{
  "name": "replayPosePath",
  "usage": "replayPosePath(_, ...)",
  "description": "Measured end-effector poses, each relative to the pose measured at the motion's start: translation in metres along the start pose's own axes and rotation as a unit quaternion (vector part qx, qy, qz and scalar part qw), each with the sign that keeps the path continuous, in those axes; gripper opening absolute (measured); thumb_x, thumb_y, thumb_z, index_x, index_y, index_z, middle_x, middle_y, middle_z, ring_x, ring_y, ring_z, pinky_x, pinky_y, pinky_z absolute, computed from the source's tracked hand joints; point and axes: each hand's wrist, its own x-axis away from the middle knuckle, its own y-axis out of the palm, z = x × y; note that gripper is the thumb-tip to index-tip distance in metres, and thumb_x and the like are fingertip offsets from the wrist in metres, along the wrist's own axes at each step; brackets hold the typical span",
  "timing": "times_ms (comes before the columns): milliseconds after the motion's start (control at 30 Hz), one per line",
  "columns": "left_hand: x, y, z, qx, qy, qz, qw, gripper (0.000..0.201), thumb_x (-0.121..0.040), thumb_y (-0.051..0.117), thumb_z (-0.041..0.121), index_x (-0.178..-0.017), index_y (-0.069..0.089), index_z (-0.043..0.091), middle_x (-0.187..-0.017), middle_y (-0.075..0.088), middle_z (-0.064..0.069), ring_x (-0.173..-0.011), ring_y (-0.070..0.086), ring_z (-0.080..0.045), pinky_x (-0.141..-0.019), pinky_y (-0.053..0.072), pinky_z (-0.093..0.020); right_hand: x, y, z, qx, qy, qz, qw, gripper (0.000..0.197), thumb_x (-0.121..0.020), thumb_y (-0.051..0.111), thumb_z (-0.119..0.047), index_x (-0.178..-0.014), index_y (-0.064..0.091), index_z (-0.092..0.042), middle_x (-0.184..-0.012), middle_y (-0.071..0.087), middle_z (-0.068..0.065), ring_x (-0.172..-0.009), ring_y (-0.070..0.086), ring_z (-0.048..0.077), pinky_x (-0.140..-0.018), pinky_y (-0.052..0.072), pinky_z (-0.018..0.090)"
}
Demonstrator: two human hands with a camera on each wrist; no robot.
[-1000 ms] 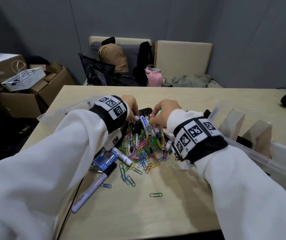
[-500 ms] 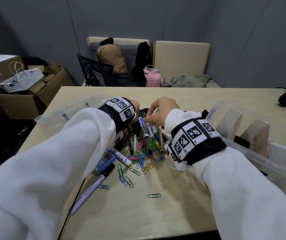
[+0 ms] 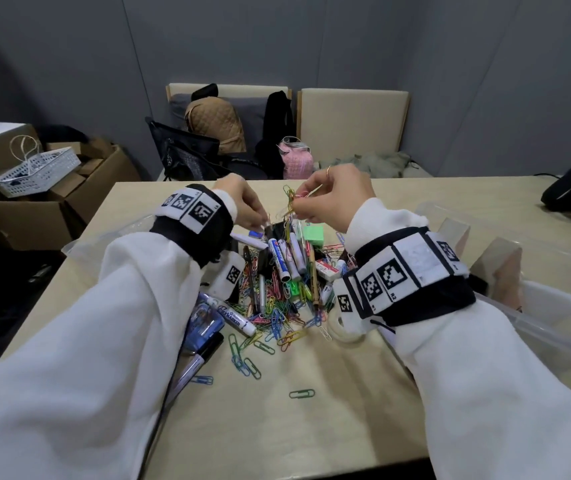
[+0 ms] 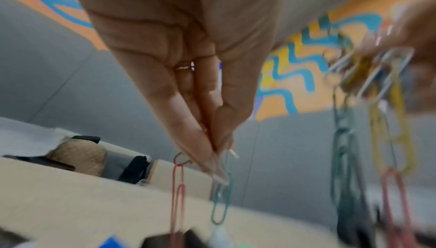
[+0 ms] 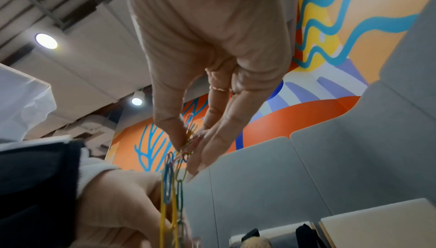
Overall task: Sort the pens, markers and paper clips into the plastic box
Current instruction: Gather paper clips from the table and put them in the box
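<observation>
Left hand (image 3: 242, 202) low over pile, fingertips pinching couple of paper clips (image 4: 220, 201); mixed pile of pens, markers, clips (image 3: 277, 289) in middle of table (image 3: 311, 427); right hand (image 3: 336, 199) pinching tangled clip bunch (image 3: 289, 202), lifted above pile; plastic box (image 3: 536, 299) at right table edge; step looks like clip gathering; next, shake bunch loose, carry right, drop into box.

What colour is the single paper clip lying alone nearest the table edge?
Green; the paper clip shows best in the head view.
</observation>
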Motion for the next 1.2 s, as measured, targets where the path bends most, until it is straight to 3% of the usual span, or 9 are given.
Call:
replayPosePath(100, 0.018, -0.010, 0.006, 0.234, 0.032, -0.006, 0.972, 0.006, -0.078, 0.067, -0.010, -0.077, 0.069, -0.005, -0.078, 0.072, -0.014, -0.066, 0.071, -0.015, -0.071, 0.059, -0.024, 0.003, -0.012, -0.008, -0.056, -0.014, 0.015, 0.998, 0.012, -0.072, 0.076, -0.010, -0.068, 0.068, -0.018, -0.069, 0.073, 0.008, -0.068, 0.073, 0.018, -0.075, 0.060, 0.039)
replayPosePath(233, 0.033, -0.015, 0.022, 0.367, 0.077, -0.021, 0.927, 0.011, -0.079, 0.065, -0.011, -0.089, 0.067, -0.008, -0.075, 0.073, -0.010, -0.072, 0.071, -0.017, -0.072, 0.057, -0.021, 0.009, -0.028, -0.018, -0.127, -0.029, 0.041, 0.991, 0.011, -0.076, 0.074, -0.004, -0.071, 0.068, -0.011, -0.074, 0.072, 0.015, -0.071, 0.073, 0.025, -0.072, 0.061, 0.039)
replayPosePath(333, 0.038, -0.013, 0.038, 0.387, 0.102, -0.027, 0.916, 0.012, -0.080, 0.062, -0.012, -0.089, 0.067, -0.006, -0.074, 0.073, -0.008, -0.071, 0.071, -0.016, -0.071, 0.057, -0.021, 0.016, -0.038, -0.022, -0.141, -0.035, 0.069, 0.987, 0.006, -0.075, 0.075, -0.003, -0.076, 0.070, -0.007, -0.073, 0.072, 0.013, -0.071, 0.073, 0.025, -0.070, 0.061, 0.037)
replayPosePath(467, 0.041, -0.004, 0.060, 0.416, 0.109, -0.039, 0.902, 0.011, -0.080, 0.060, -0.013, -0.089, 0.064, -0.009, -0.071, 0.073, -0.007, -0.068, 0.070, -0.015, -0.071, 0.058, -0.023, 0.026, -0.055, -0.019, -0.139, -0.032, 0.110, 0.984, 0.008, -0.073, 0.076, -0.006, -0.074, 0.071, -0.012, -0.071, 0.073, 0.009, -0.069, 0.073, 0.020, -0.069, 0.061, 0.034)
replayPosePath(700, 0.046, 0.020, 0.106, 0.428, 0.145, -0.086, 0.888, 0.012, -0.078, 0.061, -0.015, -0.078, 0.068, -0.006, -0.071, 0.072, -0.009, -0.068, 0.070, -0.016, -0.070, 0.058, -0.022, 0.052, -0.104, -0.002, -0.160, -0.022, 0.165, 0.973, 0.009, -0.075, 0.073, -0.004, -0.075, 0.070, -0.013, -0.079, 0.073, 0.015, -0.074, 0.073, 0.025, -0.071, 0.061, 0.036)
replayPosePath(867, 0.052, 0.052, 0.149, 0.430, 0.158, -0.139, 0.878, 0.010, -0.080, 0.060, -0.015, -0.082, 0.066, -0.007, -0.068, 0.072, -0.008, -0.065, 0.070, -0.014, -0.070, 0.058, -0.022, 0.079, -0.144, 0.022, -0.179, 0.002, 0.230, 0.957, 0.009, -0.073, 0.075, -0.005, -0.076, 0.070, -0.013, -0.083, 0.073, 0.017, -0.082, 0.073, 0.029, -0.073, 0.060, 0.034)
replayPosePath(1200, 0.075, 0.127, 0.226, 0.453, 0.181, -0.223, 0.844, 0.012, -0.079, 0.059, -0.019, -0.079, 0.065, -0.008, -0.067, 0.068, -0.011, -0.059, 0.068, -0.014, -0.069, 0.059, -0.023, 0.133, -0.204, 0.069, -0.162, 0.036, 0.332, 0.928, 0.011, -0.072, 0.076, -0.006, -0.081, 0.072, -0.011, -0.083, 0.073, 0.015, -0.082, 0.073, 0.026, -0.077, 0.059, 0.036)
